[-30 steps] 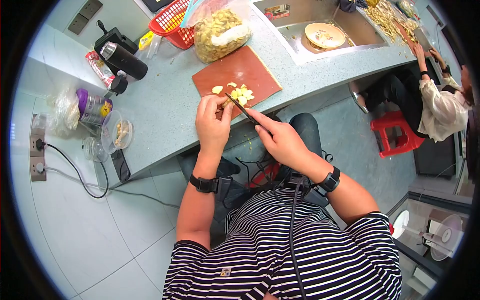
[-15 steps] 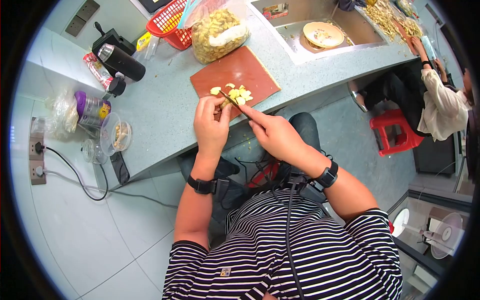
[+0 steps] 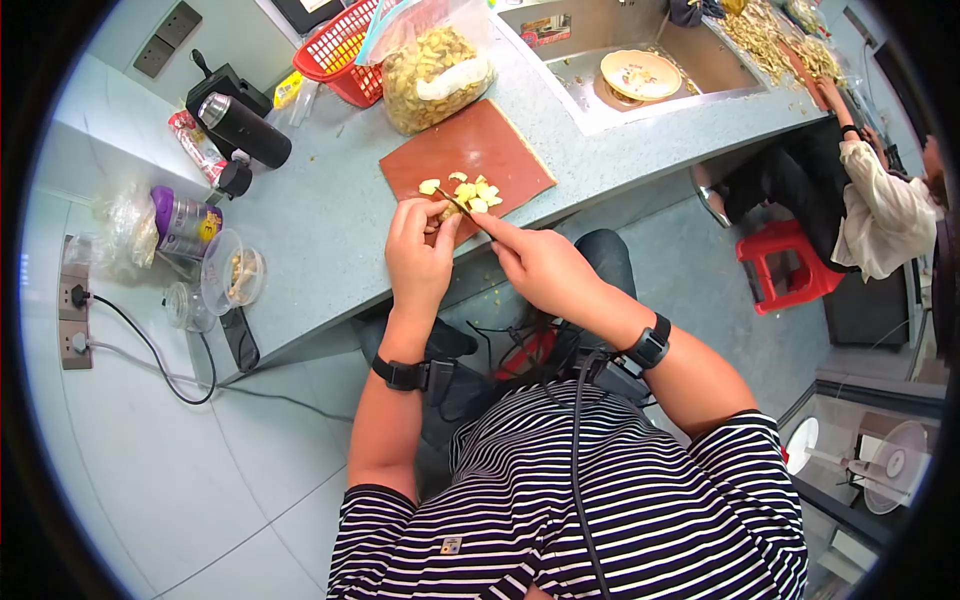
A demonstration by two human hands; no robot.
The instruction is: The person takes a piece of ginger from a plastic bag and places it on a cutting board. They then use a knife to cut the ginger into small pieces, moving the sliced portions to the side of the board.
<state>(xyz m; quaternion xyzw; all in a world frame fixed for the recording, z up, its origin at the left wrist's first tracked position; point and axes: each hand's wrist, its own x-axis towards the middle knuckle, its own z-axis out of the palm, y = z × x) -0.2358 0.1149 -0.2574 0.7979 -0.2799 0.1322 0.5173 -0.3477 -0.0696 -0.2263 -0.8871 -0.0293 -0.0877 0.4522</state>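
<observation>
My right hand [image 3: 545, 265] grips a knife [image 3: 462, 209], its dark, narrow blade angled up and left over the near edge of a reddish-brown cutting board [image 3: 430, 160]. Close against the blade, my left hand [image 3: 418, 245] is closed, thumb and fingers pinching a small yellowish piece [image 3: 449, 211] that they partly cover. Just beyond the knife, several pale yellow cut pieces [image 3: 482, 193] lie on the board. One separate pale piece [image 3: 429, 187] sits to their left. At the board's far edge stands a clear plastic bag [image 3: 430, 85] full of yellowish-brown pieces.
A red basket [image 3: 340, 50] stands behind the bag. Along the left are a black thermos [image 3: 245, 130], a purple-labelled can [image 3: 185, 222] and a clear tub [image 3: 233, 272]. A sink [image 3: 690, 95] holds a bowl [image 3: 640, 76]. At right, a person [image 3: 880, 210] works beside a red stool [image 3: 785, 265].
My right hand and the knife have shifted slightly left, toward my left hand. The view has moved a little; the pieces on the board look much the same.
</observation>
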